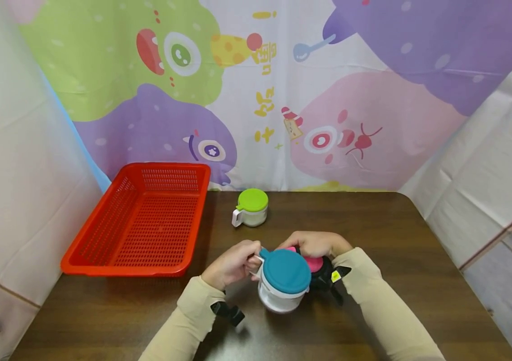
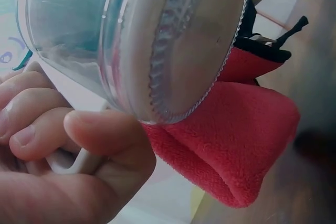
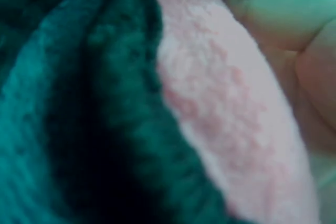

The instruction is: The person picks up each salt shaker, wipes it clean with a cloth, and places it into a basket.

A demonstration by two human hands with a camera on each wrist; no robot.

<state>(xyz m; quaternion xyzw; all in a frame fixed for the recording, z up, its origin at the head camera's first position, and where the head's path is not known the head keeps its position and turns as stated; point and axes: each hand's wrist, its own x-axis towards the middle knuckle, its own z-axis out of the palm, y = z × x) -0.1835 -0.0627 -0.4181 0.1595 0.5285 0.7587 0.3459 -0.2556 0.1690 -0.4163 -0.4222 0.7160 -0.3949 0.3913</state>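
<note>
My left hand (image 1: 233, 263) grips the white handle of a clear seasoning jar (image 1: 283, 301) with a teal lid. Seen from the left wrist, the jar (image 2: 73, 30) is tilted, its ridged base facing the camera. Close behind it, my right hand (image 1: 316, 244) holds a pinkish-red cloth (image 1: 314, 263) with black edging. The cloth (image 2: 231, 129) looks fluffy and folded in the left wrist view, overlapping the jar's base. Up close in the right wrist view, pale pink fabric (image 3: 220, 103) and dark green folds lie beside the fingers (image 3: 283, 22); that view is blurred.
A smaller jar (image 1: 252, 208) with a green lid and white handle stands near the table's back edge. To its left is a red plastic basket (image 1: 120, 271) with slatted sides. A cartoon-printed curtain (image 1: 256, 160) hangs behind the brown table (image 1: 350, 215).
</note>
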